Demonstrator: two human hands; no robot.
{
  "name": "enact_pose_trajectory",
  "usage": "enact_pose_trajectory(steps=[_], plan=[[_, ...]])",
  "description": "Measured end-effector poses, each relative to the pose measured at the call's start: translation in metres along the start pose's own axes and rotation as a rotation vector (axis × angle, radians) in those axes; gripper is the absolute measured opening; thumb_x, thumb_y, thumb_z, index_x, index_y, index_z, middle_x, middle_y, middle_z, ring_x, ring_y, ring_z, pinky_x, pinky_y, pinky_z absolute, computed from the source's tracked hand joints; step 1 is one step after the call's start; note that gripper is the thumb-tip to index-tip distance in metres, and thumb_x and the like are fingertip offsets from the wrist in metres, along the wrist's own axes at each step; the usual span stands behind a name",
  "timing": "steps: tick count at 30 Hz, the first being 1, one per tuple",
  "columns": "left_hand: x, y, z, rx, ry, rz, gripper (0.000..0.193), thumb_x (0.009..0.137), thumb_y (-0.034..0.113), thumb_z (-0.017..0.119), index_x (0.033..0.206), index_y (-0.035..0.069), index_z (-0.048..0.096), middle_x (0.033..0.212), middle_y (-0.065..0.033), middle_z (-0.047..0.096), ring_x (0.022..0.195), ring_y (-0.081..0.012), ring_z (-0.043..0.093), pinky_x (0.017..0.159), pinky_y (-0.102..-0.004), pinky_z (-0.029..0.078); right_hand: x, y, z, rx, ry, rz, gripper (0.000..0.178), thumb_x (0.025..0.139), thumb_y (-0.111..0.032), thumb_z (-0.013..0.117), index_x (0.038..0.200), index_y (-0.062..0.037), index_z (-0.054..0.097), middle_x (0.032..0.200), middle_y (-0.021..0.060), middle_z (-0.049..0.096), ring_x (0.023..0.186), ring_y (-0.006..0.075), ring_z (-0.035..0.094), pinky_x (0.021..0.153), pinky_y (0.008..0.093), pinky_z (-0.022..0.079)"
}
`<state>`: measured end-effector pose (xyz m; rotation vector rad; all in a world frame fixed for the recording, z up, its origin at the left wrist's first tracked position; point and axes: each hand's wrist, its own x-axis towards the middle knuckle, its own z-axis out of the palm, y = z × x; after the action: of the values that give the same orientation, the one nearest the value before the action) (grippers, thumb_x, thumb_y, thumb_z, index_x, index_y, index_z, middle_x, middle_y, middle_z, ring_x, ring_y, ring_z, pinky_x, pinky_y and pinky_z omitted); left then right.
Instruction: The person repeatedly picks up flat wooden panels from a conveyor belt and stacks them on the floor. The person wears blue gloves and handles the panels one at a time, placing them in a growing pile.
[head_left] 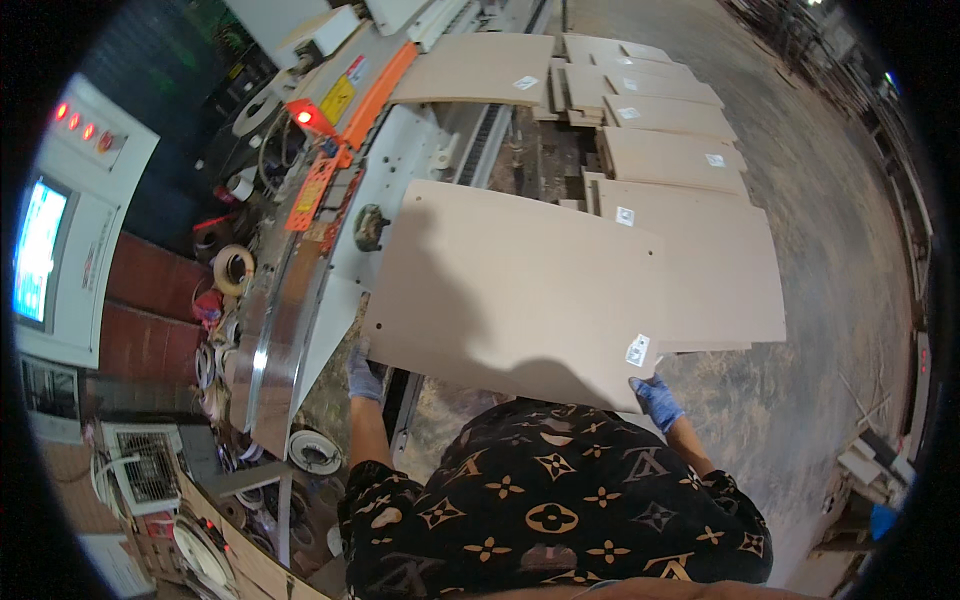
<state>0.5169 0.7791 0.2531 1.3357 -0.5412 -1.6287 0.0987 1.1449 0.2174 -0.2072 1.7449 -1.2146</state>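
Note:
A wide beige board (520, 285) spans the space in front of me, with small dark holes near its corners and a white label at its near right corner. My left hand (364, 374), in a bluish glove, grips the board's near left corner; most of its fingers are hidden under the edge. At the near right corner, my right hand (656, 401) is closed on the same board, thumb on top beside the label. Past it, the board overlaps the stacked panels (710, 260) on the right.
An orange-trimmed machine (375, 100) runs along the left, another board (470, 68) lying on it. Further left stands a control cabinet (95, 220) with a lit screen. Tape rolls (234, 270) and a boxy fan (145, 465) crowd the left side. Dusty floor (830, 250) stretches right.

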Motion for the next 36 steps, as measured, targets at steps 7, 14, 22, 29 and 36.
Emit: enact_pose_trajectory(steps=[7,14,22,29,36], plan=[[0.039,0.016,-0.058,-0.343,0.042,0.098,0.050,0.082,0.021,0.061,0.127,0.009,0.044,0.118,-0.0103,0.053,0.106,-0.0269,0.052,0.088,-0.0381,0.046,0.013,-0.031,0.112,-0.077,-0.089,0.013,0.041,0.080,-0.013,0.067,0.114,0.0007,0.048,0.101,0.0062,0.060,0.090,0.0135,0.053,0.080,0.0258,0.044],[0.088,0.011,-0.069,-0.316,0.122,0.160,0.042,0.081,0.018,0.060,0.120,0.005,0.050,0.116,-0.0099,0.052,0.103,-0.0247,0.052,0.085,-0.0372,0.047,0.018,-0.060,0.187,-0.047,-0.242,-0.162,0.049,0.081,-0.013,0.066,0.120,-0.0004,0.040,0.107,0.0104,0.058,0.097,0.0147,0.053,0.084,0.0260,0.044],[0.140,0.038,-0.065,-0.297,0.119,0.229,0.046,0.084,0.028,0.056,0.121,0.003,0.048,0.117,-0.0112,0.052,0.105,-0.0265,0.051,0.088,-0.0405,0.044,0.011,-0.081,0.272,-0.053,-0.377,-0.229,0.054,0.080,-0.016,0.067,0.123,0.0033,0.039,0.116,0.0116,0.054,0.105,0.0184,0.050,0.091,0.0296,0.040],[0.152,0.051,-0.055,-0.303,0.069,0.172,0.055,0.084,0.036,0.052,0.130,0.007,0.038,0.128,-0.0122,0.043,0.113,-0.0292,0.045,0.093,-0.0441,0.040,0.023,-0.078,0.282,0.012,-0.329,-0.148,0.056,0.080,-0.017,0.068,0.123,0.0005,0.037,0.117,0.0119,0.053,0.106,0.0177,0.049,0.090,0.0293,0.042],[0.139,0.058,-0.046,-0.278,-0.008,0.226,0.059,0.086,0.043,0.045,0.132,0.008,0.035,0.131,-0.0122,0.041,0.116,-0.0310,0.043,0.096,-0.0451,0.037,0.026,-0.070,0.282,-0.042,-0.295,-0.196,0.056,0.079,-0.019,0.068,0.123,0.0002,0.039,0.117,0.0102,0.053,0.106,0.0177,0.049,0.090,0.0308,0.041]])
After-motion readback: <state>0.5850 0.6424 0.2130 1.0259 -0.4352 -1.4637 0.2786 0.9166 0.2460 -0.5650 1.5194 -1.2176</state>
